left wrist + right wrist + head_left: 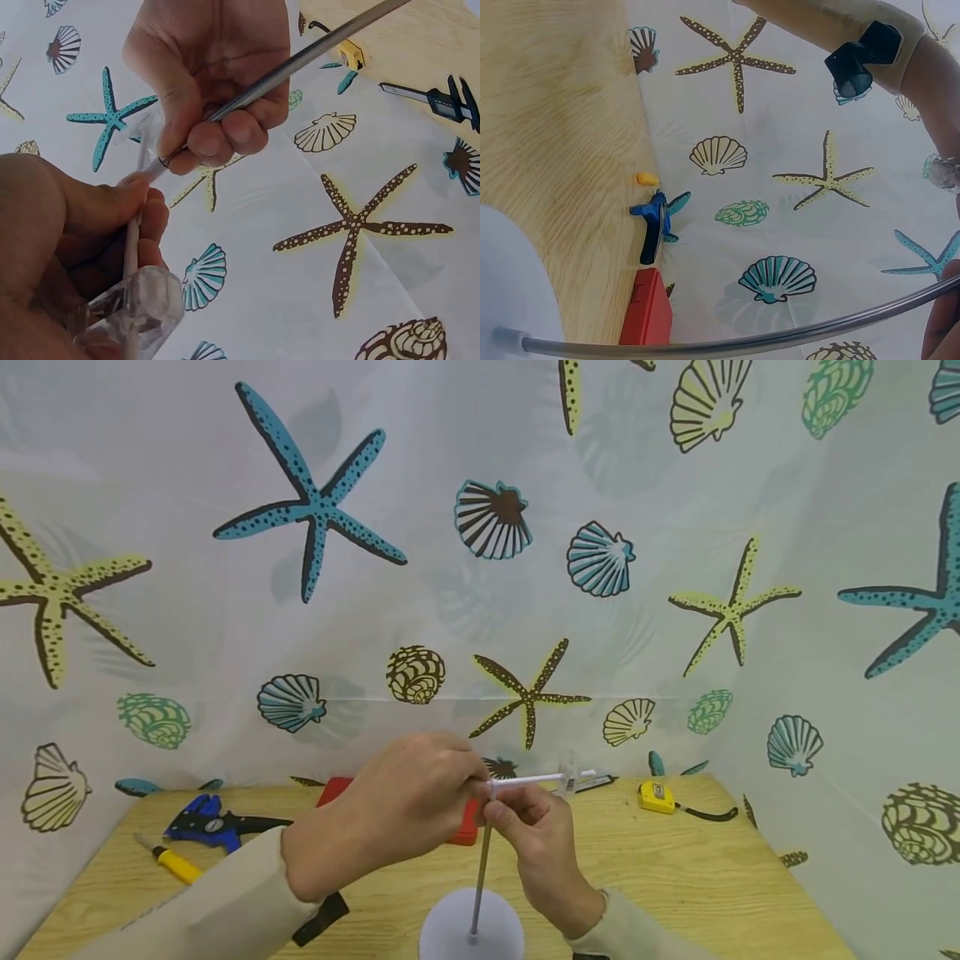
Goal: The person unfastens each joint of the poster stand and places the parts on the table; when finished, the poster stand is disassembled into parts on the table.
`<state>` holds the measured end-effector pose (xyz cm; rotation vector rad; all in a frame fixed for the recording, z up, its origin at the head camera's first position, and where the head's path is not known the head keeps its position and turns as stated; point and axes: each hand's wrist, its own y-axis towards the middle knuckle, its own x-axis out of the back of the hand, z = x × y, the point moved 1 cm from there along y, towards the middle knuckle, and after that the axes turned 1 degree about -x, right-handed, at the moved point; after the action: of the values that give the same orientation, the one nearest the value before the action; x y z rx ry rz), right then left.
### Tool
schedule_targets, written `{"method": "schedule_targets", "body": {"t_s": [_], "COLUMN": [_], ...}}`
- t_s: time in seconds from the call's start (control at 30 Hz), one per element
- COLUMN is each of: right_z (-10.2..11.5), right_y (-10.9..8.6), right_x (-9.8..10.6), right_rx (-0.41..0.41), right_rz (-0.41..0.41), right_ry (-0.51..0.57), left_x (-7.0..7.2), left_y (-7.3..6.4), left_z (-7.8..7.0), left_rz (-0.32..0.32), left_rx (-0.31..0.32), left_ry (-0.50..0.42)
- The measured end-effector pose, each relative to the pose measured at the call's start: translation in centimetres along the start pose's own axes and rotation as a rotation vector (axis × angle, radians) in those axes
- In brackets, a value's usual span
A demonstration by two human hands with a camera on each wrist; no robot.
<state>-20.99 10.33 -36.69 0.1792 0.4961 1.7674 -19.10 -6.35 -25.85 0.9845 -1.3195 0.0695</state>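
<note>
A thin metal pole (482, 868) rises from a round white base (442, 935) on the table. At the pole's top a white rod (528, 781) runs sideways, carrying a clear plastic piece (570, 775) near its right end. My left hand (420, 785) pinches the white rod at the joint, and in the left wrist view another clear plastic piece (154, 300) sits on the rod beside that hand. Just under the joint, my right hand (547, 852) grips the pole's upper end, thumb against curled fingers. The fingertips of both hands partly cover the joint.
Behind the hands lies a red box (465, 833), partly hidden. To the left are a blue and black hand tool (206, 827) and a yellow-handled knife (177, 865). A yellow tape measure (657, 797) and a caliper (442, 101) lie toward the back, before a shell-printed curtain (375, 635).
</note>
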Motion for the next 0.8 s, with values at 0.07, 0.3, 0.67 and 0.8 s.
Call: {"method": "schedule_targets", "body": {"t_s": [0.07,0.3,0.67,0.8], "right_z": [0.0,-0.1,-0.3,-0.1], "right_y": [0.0,0.0,0.0,0.0], "right_x": [0.1,0.3,0.1,0.1], "right_rx": [0.035,0.084,0.09,0.102], "right_rz": [0.026,0.079,0.086,0.082], "right_ry": [-0.007,-0.001,0.005,-0.021], "left_x": [0.7,3.1,0.9,0.3], "left_y": [0.2,0.9,-0.6,-1.1], "left_z": [-0.1,-0.2,1.5,2.0], "left_rz": [-0.038,-0.09,-0.005,0.018], "left_rx": [-0.015,0.051,0.312,0.433], "left_ry": [0.021,-0.024,-0.359,-0.45]}}
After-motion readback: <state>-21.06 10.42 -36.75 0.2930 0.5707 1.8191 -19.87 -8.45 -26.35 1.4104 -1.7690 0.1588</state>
